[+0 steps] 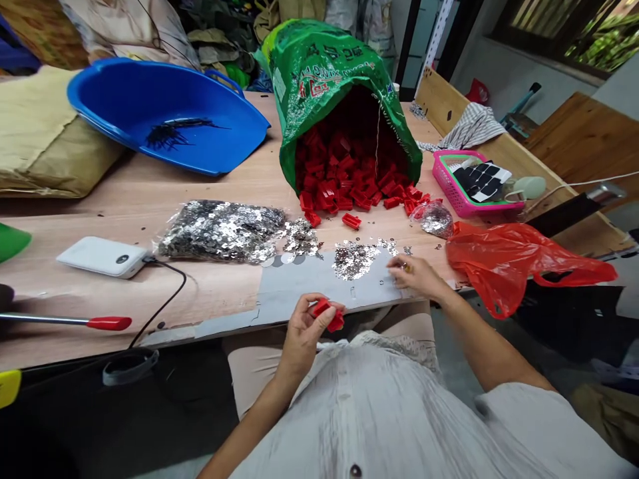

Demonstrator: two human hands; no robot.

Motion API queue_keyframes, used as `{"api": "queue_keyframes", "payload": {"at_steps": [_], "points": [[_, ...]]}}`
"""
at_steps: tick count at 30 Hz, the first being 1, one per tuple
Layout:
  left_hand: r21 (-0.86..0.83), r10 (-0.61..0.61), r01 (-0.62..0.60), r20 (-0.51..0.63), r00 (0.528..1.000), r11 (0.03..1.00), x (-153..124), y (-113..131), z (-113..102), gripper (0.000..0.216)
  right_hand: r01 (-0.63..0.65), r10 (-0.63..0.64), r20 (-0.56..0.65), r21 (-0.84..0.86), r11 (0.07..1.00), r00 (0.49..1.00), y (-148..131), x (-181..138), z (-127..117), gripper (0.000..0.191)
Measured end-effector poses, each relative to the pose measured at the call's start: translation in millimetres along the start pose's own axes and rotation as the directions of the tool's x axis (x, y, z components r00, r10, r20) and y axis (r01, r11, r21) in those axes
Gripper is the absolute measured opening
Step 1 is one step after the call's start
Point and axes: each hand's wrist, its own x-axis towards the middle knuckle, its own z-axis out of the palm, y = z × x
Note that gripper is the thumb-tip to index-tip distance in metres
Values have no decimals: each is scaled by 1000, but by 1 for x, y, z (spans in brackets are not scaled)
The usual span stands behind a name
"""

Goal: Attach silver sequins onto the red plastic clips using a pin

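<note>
My left hand (305, 327) is closed round a small red plastic part (328, 314), held just off the near edge of the table. My right hand (413, 274) rests on a grey sheet (299, 283), fingers pinched beside a small heap of shiny metal pieces (353, 258); what the fingers hold is too small to name. Behind, a green sack (324, 73) lies on its side and spills many red plastic parts (349, 179). A clear bag of metal pieces (219, 229) lies to the left.
A blue basin (164, 113) sits far left on the wooden table (150, 193). A white power bank (102, 256) with a cable, a red-handled tool (107, 323), a pink basket (462, 193) and a red plastic bag (509, 263) surround the work area.
</note>
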Motion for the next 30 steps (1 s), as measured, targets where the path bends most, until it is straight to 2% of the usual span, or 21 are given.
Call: {"api": "queue_keyframes", "payload": {"at_steps": [2, 3, 5, 8, 13, 16, 19, 22, 26, 30], "points": [[-77, -56, 56, -9, 998, 995, 1, 0, -2, 41, -30, -29, -207, -279, 960, 978, 20, 1, -19, 12], [-103, -81, 79, -12, 997, 991, 1, 0, -3, 43, -50, -46, -250, -365, 930, 967, 29, 0, -26, 11], [-144, -125, 122, -14, 992, 982, 2, 0, -3, 41, -43, -70, -234, -445, 894, 970, 41, -4, -34, 10], [-194, -179, 174, -7, 984, 965, 3, 0, -3, 39, 0, -83, -165, -451, 892, 983, 44, -12, -32, 10], [-265, -224, 218, 9, 975, 939, 0, 2, -2, 51, 19, -83, -135, -417, 909, 987, 35, -20, -18, 10], [-286, -224, 214, -2, 975, 934, -2, 2, -1, 52, -31, -40, -145, -451, 892, 989, 37, -20, -10, 11], [-271, -196, 184, -16, 981, 945, -1, -1, 0, 45, -87, -1, -177, -491, 867, 984, 43, -21, -3, 14], [-242, -167, 156, -25, 986, 958, 0, -4, 0, 40, -75, -28, -178, -546, 835, 984, 46, -22, 1, 9], [-181, -121, 116, -18, 992, 977, 0, -6, 0, 43, -67, -62, -179, -632, 772, 982, 45, -23, 1, 10], [-88, -11, 9, -32, 999, 996, -1, -8, 4, 46, -57, -83, -177, -662, 748, 981, 44, -22, -4, 16]]}}
